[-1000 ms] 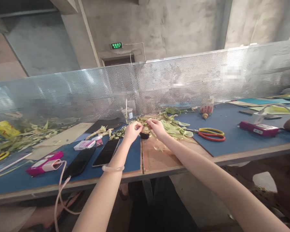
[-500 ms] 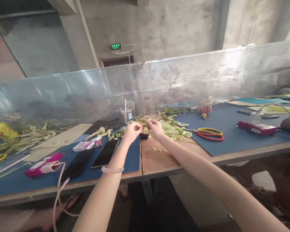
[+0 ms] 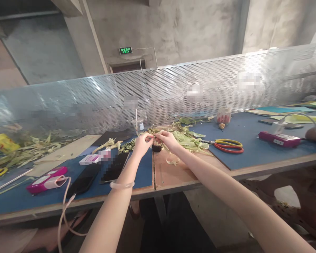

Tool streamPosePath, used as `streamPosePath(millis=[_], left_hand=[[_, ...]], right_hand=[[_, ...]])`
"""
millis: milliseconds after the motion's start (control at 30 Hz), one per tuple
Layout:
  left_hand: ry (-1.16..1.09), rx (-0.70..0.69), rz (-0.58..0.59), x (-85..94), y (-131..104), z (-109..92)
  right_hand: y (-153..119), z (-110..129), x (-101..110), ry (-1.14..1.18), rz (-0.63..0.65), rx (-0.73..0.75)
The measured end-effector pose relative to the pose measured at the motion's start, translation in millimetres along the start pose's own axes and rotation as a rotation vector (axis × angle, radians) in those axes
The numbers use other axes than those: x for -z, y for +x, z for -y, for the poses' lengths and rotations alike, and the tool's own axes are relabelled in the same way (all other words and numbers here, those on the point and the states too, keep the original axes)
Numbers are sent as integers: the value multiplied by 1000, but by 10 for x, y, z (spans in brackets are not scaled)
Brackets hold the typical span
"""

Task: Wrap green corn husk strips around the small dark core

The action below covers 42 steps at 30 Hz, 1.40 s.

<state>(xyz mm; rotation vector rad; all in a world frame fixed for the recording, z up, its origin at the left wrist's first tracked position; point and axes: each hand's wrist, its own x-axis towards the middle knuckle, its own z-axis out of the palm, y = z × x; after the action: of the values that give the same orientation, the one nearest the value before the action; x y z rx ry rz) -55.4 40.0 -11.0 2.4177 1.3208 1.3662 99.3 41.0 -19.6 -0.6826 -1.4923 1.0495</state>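
Observation:
My left hand point(image 3: 143, 144), with a pale bangle on the wrist, is closed in a pinch of thumb and forefinger. Close beside it, my right hand point(image 3: 169, 141) is pinched too, its fingertips meeting those of the left. Whatever sits between the fingertips is too small to make out. Just below them is a small dark object point(image 3: 156, 148) whose kind I cannot tell. Pale green strips that look like leaves point(image 3: 186, 140) lie in a pile behind and right of my right hand. A cluster of small green pieces point(image 3: 127, 146) lies left of my left hand.
Scissors point(image 3: 229, 145) with red and yellow handles lie right of the pile. A lidded jar point(image 3: 223, 116) and a plastic cup point(image 3: 138, 124) stand farther back. Phones point(image 3: 84, 179) and a magenta power strip point(image 3: 46, 181) with a cable are at left. A perforated metal screen point(image 3: 173, 95) runs behind.
My right hand has shifted slightly left, bringing its fingertips to those of my left hand. The things on the table have stayed where they were.

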Motion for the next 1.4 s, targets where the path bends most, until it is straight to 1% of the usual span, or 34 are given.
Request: streamPosePath(millis=[233,467,567,767,900,1033,1167,1400], left_hand=[[20,12,-5,7,-2,-18],[-13,53,4,26,-12,-52],[-68,95,34,20,-28,-49],[-253,180,145,-17,-45,-87],[-378,231,190,-4,-41,-126],[-481,274,203,42,-45,-153],[-553,288,192,75,-46,-173],[-594,326,168,37,-38,-145]], right_hand=[[3,-2,5,-60,13,37],[-1,-5,-12,-139,-42,33],[18,-28,-3,-168,-81,32],[34,-16,64,-246,-219,48],[12,36,72,-292,-258,79],[0,53,59,-304,-262,76],[11,32,53,-270,-238,56],[20,6,17,-133,-168,67]])
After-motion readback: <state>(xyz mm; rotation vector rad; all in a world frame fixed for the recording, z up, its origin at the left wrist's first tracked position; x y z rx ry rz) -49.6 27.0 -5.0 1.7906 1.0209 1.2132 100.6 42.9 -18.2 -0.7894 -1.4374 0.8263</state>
